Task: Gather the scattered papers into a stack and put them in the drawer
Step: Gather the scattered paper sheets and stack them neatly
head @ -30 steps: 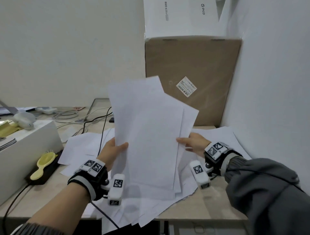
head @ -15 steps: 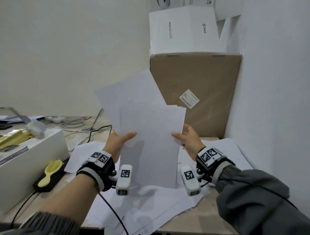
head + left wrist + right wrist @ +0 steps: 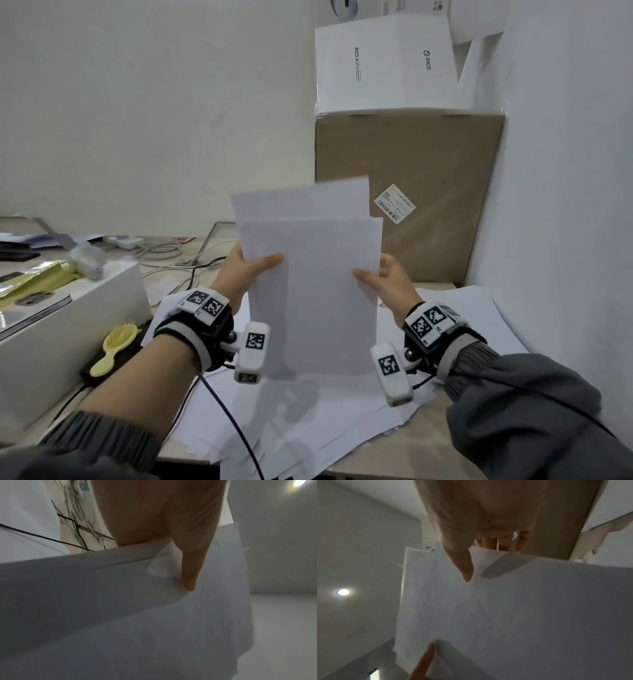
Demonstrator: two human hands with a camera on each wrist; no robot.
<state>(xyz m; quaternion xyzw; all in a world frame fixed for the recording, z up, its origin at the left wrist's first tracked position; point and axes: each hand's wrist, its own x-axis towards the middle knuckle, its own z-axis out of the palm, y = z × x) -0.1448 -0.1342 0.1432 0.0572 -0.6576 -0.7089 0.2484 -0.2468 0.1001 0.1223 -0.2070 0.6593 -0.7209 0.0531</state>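
I hold a bundle of white papers [image 3: 315,274] upright above the desk, its sheets nearly squared, one sticking out at the top. My left hand [image 3: 251,269] pinches the bundle's left edge, thumb on the front. My right hand [image 3: 378,277] pinches the right edge, thumb in front and fingers behind. The left wrist view shows the left thumb [image 3: 189,573] pressed on the held papers [image 3: 137,615]. In the right wrist view the right thumb [image 3: 464,566] lies on the papers [image 3: 513,615]. More loose papers [image 3: 325,428] lie spread on the desk below. No drawer is in view.
A cardboard box [image 3: 445,192] with a white box [image 3: 387,65] on top stands against the wall at the back right. At left sit a white box [image 3: 51,342], a yellow brush [image 3: 114,346] and cables [image 3: 164,250]. The desk's front edge [image 3: 394,472] runs below.
Both hands have lifted the bundle and drawn its fanned sheets together into a neater upright stack. The head view has tilted upward.
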